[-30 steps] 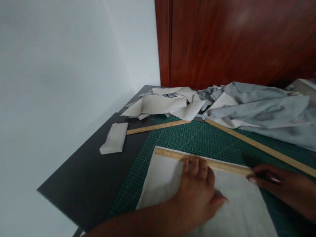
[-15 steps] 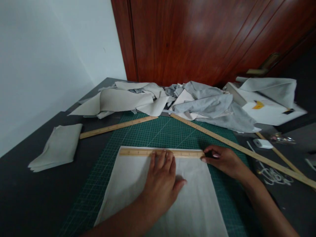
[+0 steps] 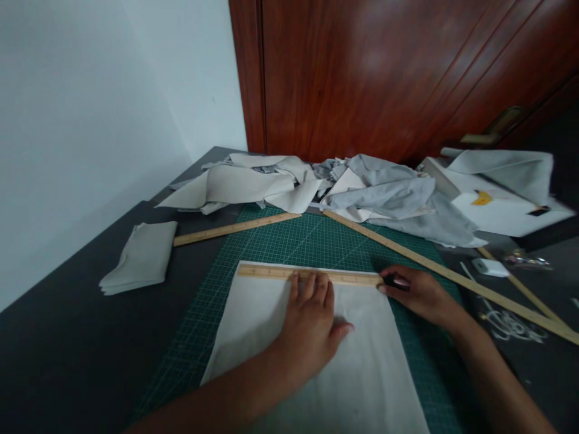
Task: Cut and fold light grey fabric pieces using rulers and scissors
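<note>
Short pale-wood ruler (image 3: 266, 272) lies flat along the far edge of the off-white cloth rectangle (image 3: 366, 355), long axis running left to right, roughly parallel to that edge. Cloth sits on the green gridded cutting mat (image 3: 196, 334), mat on the dark grey desk (image 3: 81, 349).

Key relation: ruler crosses ahead of the person, both hands at its near side or end. Left hand (image 3: 309, 322) comes at it crosswise, spread palm-down over the cloth, fingertips resting about mid-ruler, thumb out to the right. Right hand (image 3: 418, 293) is at the ruler's right end, thumb and forefinger to either side of the tip, other fingers curled; real pinch or mere touch, can't tell. So right hand's nearer that end; ruler's left end is free, well apart from both.

Longer pale-wood ruler (image 3: 425, 263) slants beyond the right hand, apart from it.
</note>
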`<state>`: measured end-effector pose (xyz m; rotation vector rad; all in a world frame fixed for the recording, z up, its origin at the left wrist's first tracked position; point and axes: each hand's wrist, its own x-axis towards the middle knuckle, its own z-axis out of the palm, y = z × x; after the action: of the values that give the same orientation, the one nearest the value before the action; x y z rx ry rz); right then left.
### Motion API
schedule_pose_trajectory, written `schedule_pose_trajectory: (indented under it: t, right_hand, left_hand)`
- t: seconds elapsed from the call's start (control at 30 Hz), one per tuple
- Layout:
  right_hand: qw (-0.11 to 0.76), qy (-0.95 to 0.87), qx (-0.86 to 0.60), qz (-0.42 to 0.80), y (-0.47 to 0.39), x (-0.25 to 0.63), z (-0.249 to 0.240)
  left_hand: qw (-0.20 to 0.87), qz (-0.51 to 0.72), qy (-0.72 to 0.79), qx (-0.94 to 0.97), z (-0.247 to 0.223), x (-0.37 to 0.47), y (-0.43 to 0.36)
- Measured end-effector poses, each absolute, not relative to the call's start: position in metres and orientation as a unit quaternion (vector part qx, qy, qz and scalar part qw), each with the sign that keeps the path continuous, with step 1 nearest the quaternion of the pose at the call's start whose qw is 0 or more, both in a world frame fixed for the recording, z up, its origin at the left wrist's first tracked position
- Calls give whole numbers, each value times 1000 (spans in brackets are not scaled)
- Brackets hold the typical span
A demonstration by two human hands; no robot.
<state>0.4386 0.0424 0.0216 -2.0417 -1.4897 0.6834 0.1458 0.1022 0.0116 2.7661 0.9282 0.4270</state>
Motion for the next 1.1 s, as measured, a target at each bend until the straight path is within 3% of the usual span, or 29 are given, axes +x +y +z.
schedule_pose_trajectory:
  t: [0.93, 1.1]
  right_hand:
    - [252, -559, -758, 222, 45, 442, 19]
    - [297, -541, -747, 247, 41, 438, 26]
  left_hand:
    - [96, 163, 311, 931, 6, 148, 106]
    - [92, 154, 322, 930, 7, 148, 105]
